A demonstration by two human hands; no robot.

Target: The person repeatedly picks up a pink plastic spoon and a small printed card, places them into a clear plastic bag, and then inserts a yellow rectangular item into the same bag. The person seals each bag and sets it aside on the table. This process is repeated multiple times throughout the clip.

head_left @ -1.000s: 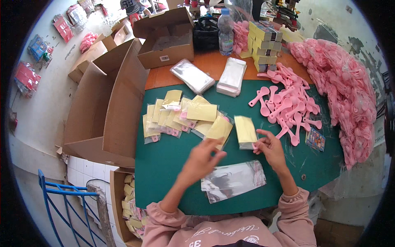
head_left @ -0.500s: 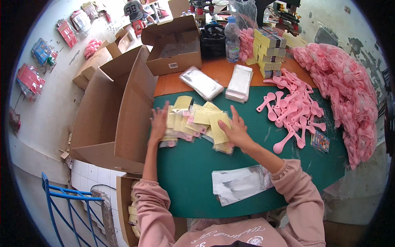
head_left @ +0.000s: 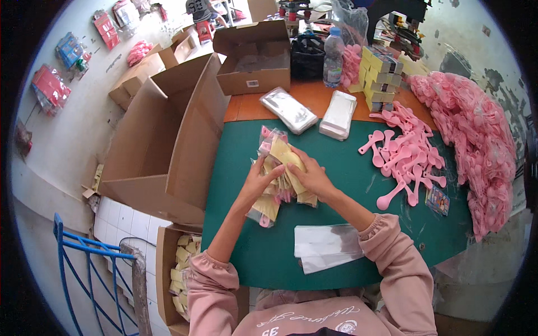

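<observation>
Both my hands press a bunch of clear plastic packets (head_left: 269, 208) together over the green tabletop. Yellow cards show in the packets, with bits of pink plastic spoon beside them. My left hand (head_left: 259, 182) curls round the near left side of the bunch. On the other side, my right hand (head_left: 311, 176) closes over it, its thumb on a yellow card. Some packets stick out at odd angles, and the inner ones are hidden. Flat clear bags (head_left: 328, 247) lie near my right forearm. To the right is a pile of loose pink spoons (head_left: 400, 155).
Two stacks of clear bags, one left (head_left: 288, 111) and one right (head_left: 338, 115), lie beyond my hands. A big open carton (head_left: 193, 129) flanks the table's left edge. Below it, another box (head_left: 163, 263) holds several packets. Behind stand a water bottle (head_left: 333, 59), stacked cards (head_left: 382, 75) and heaped bagged spoons (head_left: 476, 145).
The packets were spread in an overlapping row with my hands apart at its ends. Now my hands have come together and the packets are gathered into one bunch between them.
</observation>
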